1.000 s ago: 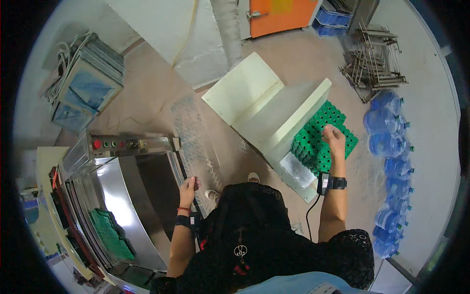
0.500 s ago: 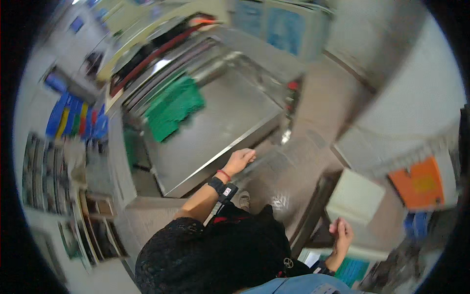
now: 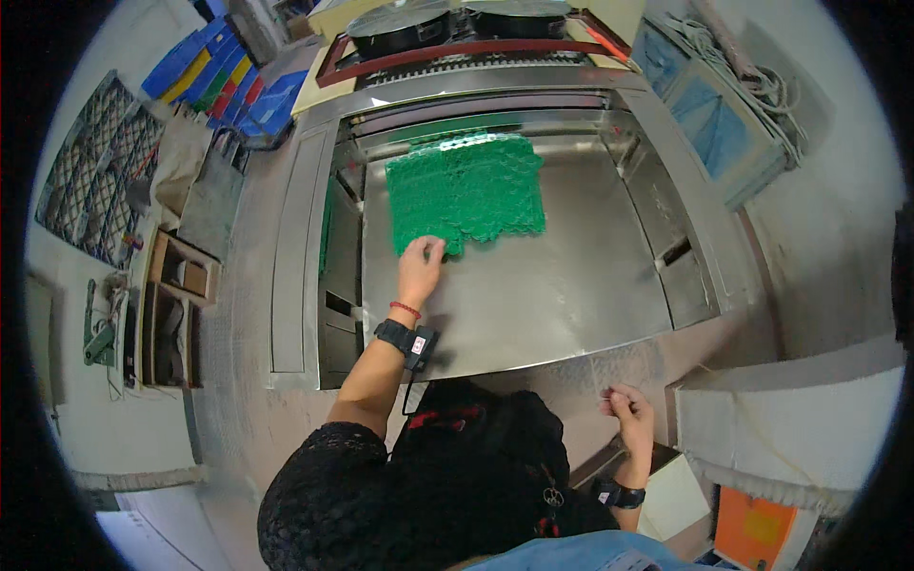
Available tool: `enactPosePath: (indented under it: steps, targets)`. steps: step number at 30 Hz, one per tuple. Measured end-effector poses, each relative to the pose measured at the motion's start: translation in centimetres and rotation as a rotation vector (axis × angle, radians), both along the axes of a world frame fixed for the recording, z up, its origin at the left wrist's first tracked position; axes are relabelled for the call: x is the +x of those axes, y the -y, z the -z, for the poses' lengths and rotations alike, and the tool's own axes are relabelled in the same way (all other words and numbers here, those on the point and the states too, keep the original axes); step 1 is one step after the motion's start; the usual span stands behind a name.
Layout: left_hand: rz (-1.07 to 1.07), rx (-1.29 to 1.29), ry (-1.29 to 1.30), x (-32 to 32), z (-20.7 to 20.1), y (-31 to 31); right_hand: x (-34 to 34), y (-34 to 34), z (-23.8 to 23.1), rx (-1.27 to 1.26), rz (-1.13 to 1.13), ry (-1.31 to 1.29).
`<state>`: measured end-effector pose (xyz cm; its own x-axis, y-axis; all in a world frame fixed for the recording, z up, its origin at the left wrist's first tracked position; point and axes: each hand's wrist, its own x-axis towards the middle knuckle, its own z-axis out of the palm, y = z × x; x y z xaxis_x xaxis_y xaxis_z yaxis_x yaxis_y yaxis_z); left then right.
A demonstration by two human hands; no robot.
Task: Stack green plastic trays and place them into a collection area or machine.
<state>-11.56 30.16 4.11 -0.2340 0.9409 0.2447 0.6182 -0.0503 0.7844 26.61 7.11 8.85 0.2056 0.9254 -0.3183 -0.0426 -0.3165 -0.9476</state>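
Observation:
A sheet of green lacy, textured material (image 3: 466, 190) hangs or lies at the back of the metal tray (image 3: 543, 295), below the rollers, with an uneven front edge. My left hand (image 3: 421, 266), a red cord bracelet and black strap device at its wrist, is over the tray at the sheet's front left corner. Its fingers are curled together at the edge; what they hold, if anything, is hidden. Lower right, in front of the tray, my right hand (image 3: 629, 419) has thumb and fingers pinched together. Whatever may be between them is too small to make out.
Raised metal side walls flank the tray. Behind it is a roller (image 3: 476, 112), then a red frame (image 3: 476, 48) with black round pans. Blue bins (image 3: 271, 109) stand far left, a wooden shelf (image 3: 181, 271) at left, and an orange panel (image 3: 752, 523) at lower right.
My view has turned right, so the machine is now squarely in front. My left hand has gone from the tray's front edge to the green sheet's corner. My right hand has risen.

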Motion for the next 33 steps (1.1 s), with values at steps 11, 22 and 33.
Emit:
enactPosePath:
  steps: [11,22,33]
  targets:
    - [0.301,-0.2,-0.751,5.5,0.7,-9.0,-0.2,-12.7,0.3,-0.034,-0.382,-0.01]
    - [0.381,0.027,-0.759,6.4,1.4,-7.7,5.3,-21.9,4.0,-0.072,-0.519,-0.039]
    - [-0.047,0.077,-0.416,1.2,-0.5,-8.5,2.0,-29.5,4.5,-0.058,-0.603,-0.011]
